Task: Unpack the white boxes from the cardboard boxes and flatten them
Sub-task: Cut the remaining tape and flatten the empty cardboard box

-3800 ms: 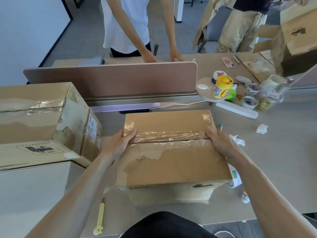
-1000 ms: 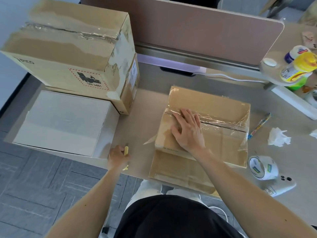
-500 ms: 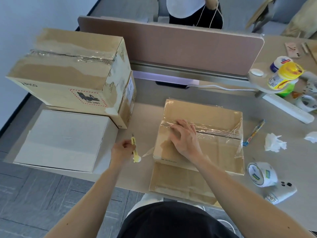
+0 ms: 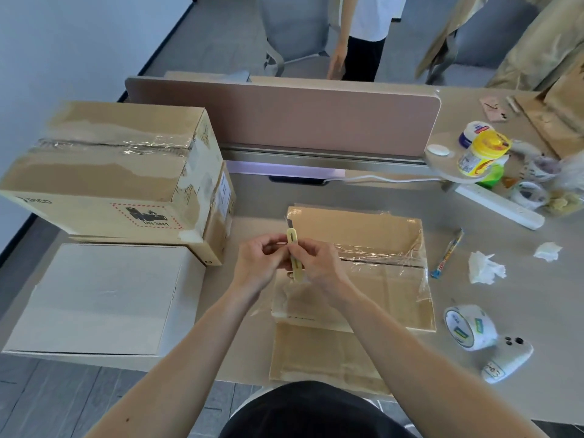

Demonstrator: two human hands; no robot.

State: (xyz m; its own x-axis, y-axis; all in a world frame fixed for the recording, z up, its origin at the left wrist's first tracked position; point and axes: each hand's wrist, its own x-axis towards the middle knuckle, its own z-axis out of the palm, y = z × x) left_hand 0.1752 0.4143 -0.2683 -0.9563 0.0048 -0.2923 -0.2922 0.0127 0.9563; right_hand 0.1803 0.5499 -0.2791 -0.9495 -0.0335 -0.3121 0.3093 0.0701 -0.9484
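Our left hand (image 4: 257,268) and right hand (image 4: 319,267) meet on a yellow cutter (image 4: 291,245). Both pinch it, fingers curled round its body as it stands nearly upright between them. Whether the blade is out we cannot tell. Just under and beyond the right hand lies a cardboard box (image 4: 382,292) with clear tape (image 4: 376,252) over its top seam. Left of the left hand sits one white box (image 4: 101,298), outside any carton and not flattened, and beyond it stands a bigger taped carton (image 4: 104,172). We judge the job to be at an early stage: one white box is out, at least two cartons remain to open, and the flattening is all to do.
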